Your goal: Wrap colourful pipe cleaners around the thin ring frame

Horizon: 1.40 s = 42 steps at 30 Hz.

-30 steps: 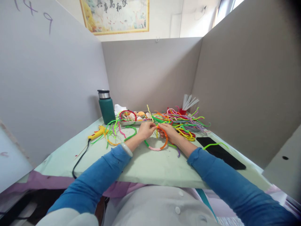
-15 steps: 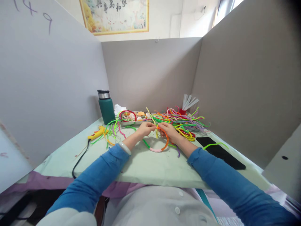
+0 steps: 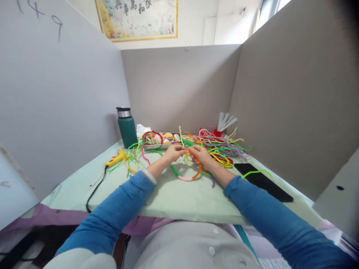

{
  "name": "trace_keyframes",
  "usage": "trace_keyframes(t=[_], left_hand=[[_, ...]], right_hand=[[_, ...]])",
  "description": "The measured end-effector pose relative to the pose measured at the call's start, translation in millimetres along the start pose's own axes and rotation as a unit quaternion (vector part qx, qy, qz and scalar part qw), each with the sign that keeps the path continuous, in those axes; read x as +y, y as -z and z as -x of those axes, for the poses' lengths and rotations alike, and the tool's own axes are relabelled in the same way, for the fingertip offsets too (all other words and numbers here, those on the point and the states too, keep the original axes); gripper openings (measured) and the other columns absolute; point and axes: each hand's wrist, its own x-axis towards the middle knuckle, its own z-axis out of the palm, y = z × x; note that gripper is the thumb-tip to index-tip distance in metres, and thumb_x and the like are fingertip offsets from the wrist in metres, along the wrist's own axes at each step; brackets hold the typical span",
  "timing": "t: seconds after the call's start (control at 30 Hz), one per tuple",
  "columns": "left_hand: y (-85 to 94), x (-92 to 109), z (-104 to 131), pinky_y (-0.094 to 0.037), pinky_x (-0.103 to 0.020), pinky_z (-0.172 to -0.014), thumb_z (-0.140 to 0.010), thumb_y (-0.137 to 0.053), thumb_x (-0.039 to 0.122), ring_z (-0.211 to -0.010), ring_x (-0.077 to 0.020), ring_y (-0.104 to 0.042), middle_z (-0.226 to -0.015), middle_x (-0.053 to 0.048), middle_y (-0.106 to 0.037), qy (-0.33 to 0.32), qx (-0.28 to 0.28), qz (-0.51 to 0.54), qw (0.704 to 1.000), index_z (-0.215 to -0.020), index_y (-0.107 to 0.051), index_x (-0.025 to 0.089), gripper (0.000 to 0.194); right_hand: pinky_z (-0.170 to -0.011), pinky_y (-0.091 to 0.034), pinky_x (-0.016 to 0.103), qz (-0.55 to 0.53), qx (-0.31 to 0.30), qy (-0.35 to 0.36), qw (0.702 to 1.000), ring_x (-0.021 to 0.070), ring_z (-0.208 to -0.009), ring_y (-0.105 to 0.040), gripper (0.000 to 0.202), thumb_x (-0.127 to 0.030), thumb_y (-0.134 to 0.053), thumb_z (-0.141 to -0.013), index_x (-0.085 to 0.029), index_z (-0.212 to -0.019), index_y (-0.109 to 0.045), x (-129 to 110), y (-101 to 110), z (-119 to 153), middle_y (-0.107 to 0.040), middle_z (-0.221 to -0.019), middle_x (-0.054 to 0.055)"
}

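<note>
Between my hands hangs a ring wrapped in pipe cleaners point(image 3: 185, 179), with green, pink and orange sections. My left hand point(image 3: 174, 152) pinches at the top of the ring, its fingertips almost meeting those of the other hand. On the orange side, my right hand point(image 3: 201, 155) is closed on the ring. A pale yellow pipe cleaner point(image 3: 181, 136) sticks up from between the fingertips, and its other end hangs below them. Which fingers hold the yellow strand is too small to tell.
Behind my hands stand a metal tray point(image 3: 158, 147) of shells and a heap of pipe cleaners point(image 3: 221, 144). Left are a green bottle point(image 3: 127, 130) and a yellow glue gun point(image 3: 116, 158) with a black cord. A black phone-like slab point(image 3: 263, 182) lies right, near a red cup point(image 3: 218, 133) of white sticks.
The upper end of the pale yellow pipe cleaner has swung slightly to the right and stands more upright. Both hands and the ring have stayed nearly in place.
</note>
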Motion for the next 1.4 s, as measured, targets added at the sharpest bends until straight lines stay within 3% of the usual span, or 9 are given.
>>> trace_keyframes(t=[0.2,0.43,0.93,1.07,1.4], left_hand=[[-1.0,1.0,0.9,-0.024,-0.018,-0.042,-0.069,-0.056,0.031,-0.043,-0.0034,-0.031,-0.052,0.004,-0.045,-0.033,0.009,-0.044,0.998,-0.069,-0.059,0.011,0.02],[-0.1,-2.5,-1.7,-0.031,-0.019,-0.048,-0.066,-0.061,0.032,-0.049,-0.0058,-0.038,-0.056,0.002,-0.053,-0.035,0.019,-0.06,0.997,-0.077,-0.066,0.01,0.025],[1.2,-3.1,-2.5,-0.027,-0.019,-0.044,-0.067,-0.062,0.035,-0.044,-0.0042,-0.034,-0.053,0.002,-0.052,-0.04,0.005,-0.037,0.999,-0.079,-0.067,0.01,0.028],[3.0,-1.7,-2.3,-0.026,-0.019,-0.044,-0.069,-0.061,0.033,-0.043,-0.0042,-0.033,-0.051,0.003,-0.052,-0.053,0.02,-0.025,0.998,-0.08,-0.067,0.011,0.026],[4.5,-2.7,-2.6,-0.022,-0.019,-0.04,-0.069,-0.06,0.036,-0.039,-0.0028,-0.028,-0.051,0.003,-0.05,-0.048,-0.005,-0.014,0.999,-0.084,-0.067,0.011,0.029]], right_hand=[[-0.036,-0.026,0.019,0.005,-0.006,0.01,1.0,0.0046,-0.036,-0.033,0.031,-0.048,-0.059,-0.071,-0.018,-0.072,-0.049,4.4,0.7,-1.2,-0.045,-0.049,-0.007],[-0.037,-0.025,0.02,0.011,0.003,0.008,1.0,0.0048,-0.036,-0.033,0.034,-0.051,-0.059,-0.07,-0.018,-0.072,-0.049,3.6,0.6,-1.1,-0.046,-0.049,-0.007],[-0.037,-0.028,0.02,-0.015,0.007,0.003,1.0,0.0053,-0.037,-0.035,0.037,-0.054,-0.057,-0.07,-0.018,-0.069,-0.05,0.4,0.7,-2.3,-0.047,-0.05,-0.005],[-0.036,-0.03,0.021,-0.03,-0.007,-0.031,0.999,0.0062,-0.036,-0.039,0.043,-0.059,-0.051,-0.072,-0.016,-0.071,-0.053,4.6,4.0,-6.4,-0.056,-0.054,0.0],[-0.039,-0.037,0.021,-0.075,-0.059,-0.125,0.987,0.01,-0.041,-0.05,0.048,-0.06,-0.041,-0.079,-0.016,-0.09,-0.057,3.4,6.7,-7.2,-0.066,-0.067,0.008]])
